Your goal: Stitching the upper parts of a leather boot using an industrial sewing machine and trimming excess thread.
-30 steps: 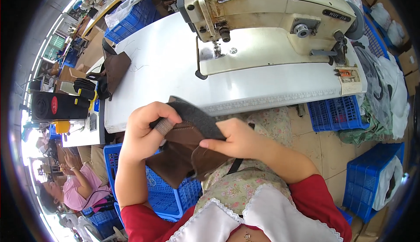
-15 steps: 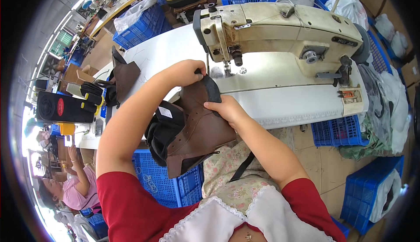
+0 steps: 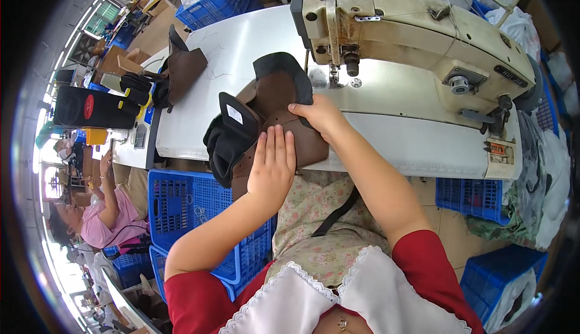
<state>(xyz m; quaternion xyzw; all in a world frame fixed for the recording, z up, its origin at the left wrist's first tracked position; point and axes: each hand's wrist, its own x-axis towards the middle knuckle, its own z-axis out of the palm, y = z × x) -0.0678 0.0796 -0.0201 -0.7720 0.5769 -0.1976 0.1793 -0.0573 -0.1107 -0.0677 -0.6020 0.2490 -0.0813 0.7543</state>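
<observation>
Brown leather is the story at this bench. Far left on the white table, a second brown boot piece lies well apart from the action, next to a black box. Below the table edge sit blue crates.

Moving in: the boot upper, brown with a black lining and collar, lies on the table edge just in front of the sewing machine. The left hand is pressed flat on the near part of the leather, fingers straight and together, palm down, pinning it rather than gripping it. The right hand sits at the upper's right side, fingers curled over the edge, thumb out of sight, so it looks like a pinch on the leather, though the grip itself is partly hidden.

The needle and presser foot stand just beyond the upper's top right, close but not yet on it. By my reading this is the positioning step: the piece is being flattened and lined up for a seam. The next move calls for sliding the edge squarely under the foot, with both hands keeping the leather flat and fingers clear of the needle.
</observation>
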